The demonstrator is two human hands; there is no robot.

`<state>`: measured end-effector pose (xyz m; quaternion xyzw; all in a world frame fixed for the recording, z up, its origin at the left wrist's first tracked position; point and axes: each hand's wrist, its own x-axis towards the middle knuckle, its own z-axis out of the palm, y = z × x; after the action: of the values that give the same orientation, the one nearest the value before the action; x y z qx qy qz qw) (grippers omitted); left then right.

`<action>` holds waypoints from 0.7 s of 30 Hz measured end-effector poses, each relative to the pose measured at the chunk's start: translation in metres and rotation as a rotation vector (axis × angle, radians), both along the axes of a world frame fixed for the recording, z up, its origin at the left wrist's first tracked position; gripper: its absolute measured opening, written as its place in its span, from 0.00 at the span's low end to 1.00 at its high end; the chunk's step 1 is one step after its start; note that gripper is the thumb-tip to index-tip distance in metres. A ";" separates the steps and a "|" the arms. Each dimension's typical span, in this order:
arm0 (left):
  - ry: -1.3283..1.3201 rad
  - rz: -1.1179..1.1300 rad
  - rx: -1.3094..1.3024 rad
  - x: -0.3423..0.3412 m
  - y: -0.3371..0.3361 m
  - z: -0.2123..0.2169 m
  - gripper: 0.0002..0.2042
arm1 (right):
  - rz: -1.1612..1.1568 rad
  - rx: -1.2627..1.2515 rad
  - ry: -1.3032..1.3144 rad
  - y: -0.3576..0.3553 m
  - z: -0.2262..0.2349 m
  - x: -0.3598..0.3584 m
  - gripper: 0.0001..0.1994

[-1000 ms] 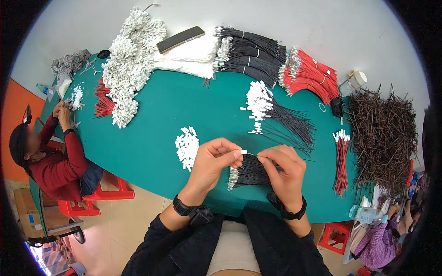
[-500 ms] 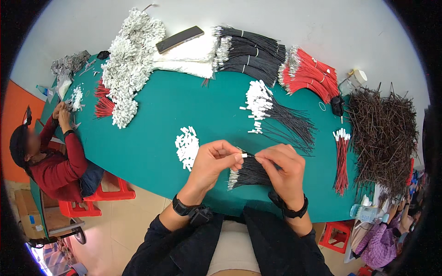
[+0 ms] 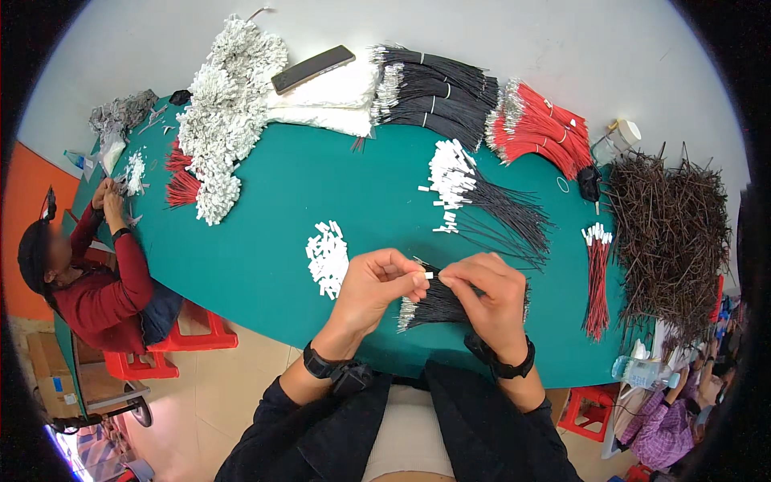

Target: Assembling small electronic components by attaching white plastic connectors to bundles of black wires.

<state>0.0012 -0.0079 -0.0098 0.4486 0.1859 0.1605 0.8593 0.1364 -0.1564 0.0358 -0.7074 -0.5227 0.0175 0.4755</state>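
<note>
Between thumb and forefinger, my left hand [image 3: 371, 287] pinches a small white connector housing [image 3: 429, 275]. My right hand [image 3: 494, 293] is closed at its fingertips on a thin dark wire, whose tip meets the housing; most of the wire is hidden. Beneath both hands lies a bundle of black wires [image 3: 440, 312] with silvery terminal ends at the left. A loose pile of white housings [image 3: 327, 261] rests just left of my left hand. Farther off, black wires [image 3: 510, 210] with white housings [image 3: 451, 170] on their ends form a spread heap.
Banded black wire bundles [image 3: 450, 96] and red ones [image 3: 546, 132] line the table's back, beside white bags under a phone [image 3: 313, 69]. Dark tangled wires [image 3: 671, 241] and a small red bundle [image 3: 596, 281] lie right. A person in red [image 3: 104, 297] works at the left.
My fingertips have come closer together: the right hand has shifted slightly left, and less wire shows between it and the housing. The piles look the same.
</note>
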 end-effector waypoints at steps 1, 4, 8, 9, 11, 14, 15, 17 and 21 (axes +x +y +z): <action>-0.006 -0.007 -0.004 0.001 -0.001 -0.001 0.02 | 0.000 0.008 -0.001 0.000 0.000 0.000 0.06; 0.003 -0.014 0.005 0.003 -0.003 0.001 0.02 | -0.003 0.004 -0.002 -0.001 -0.001 0.001 0.06; 0.022 -0.037 0.010 0.001 0.001 0.000 0.02 | 0.001 -0.006 -0.014 -0.001 -0.003 0.001 0.05; 0.027 -0.054 0.027 0.001 0.003 -0.001 0.03 | 0.001 -0.006 -0.013 0.000 -0.004 0.002 0.05; 0.038 -0.065 0.044 0.002 0.012 0.002 0.04 | 0.001 -0.067 -0.075 0.002 -0.003 0.011 0.06; 0.253 0.159 0.751 0.004 0.040 0.011 0.05 | -0.148 -0.114 -0.334 0.013 -0.011 0.046 0.06; 0.324 0.145 0.935 -0.003 0.048 0.011 0.06 | -0.149 -0.114 -0.333 0.007 -0.013 0.048 0.06; 0.403 0.141 1.123 -0.016 0.063 0.004 0.06 | -0.096 -0.193 -0.302 -0.002 -0.021 0.049 0.06; 0.495 0.019 1.489 -0.031 0.068 -0.011 0.08 | 0.134 -0.392 -0.132 -0.014 -0.040 0.028 0.07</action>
<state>-0.0298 0.0604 -0.0213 0.9278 0.2191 0.1456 0.2645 0.1642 -0.1705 -0.0040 -0.7495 -0.5852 0.1040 0.2915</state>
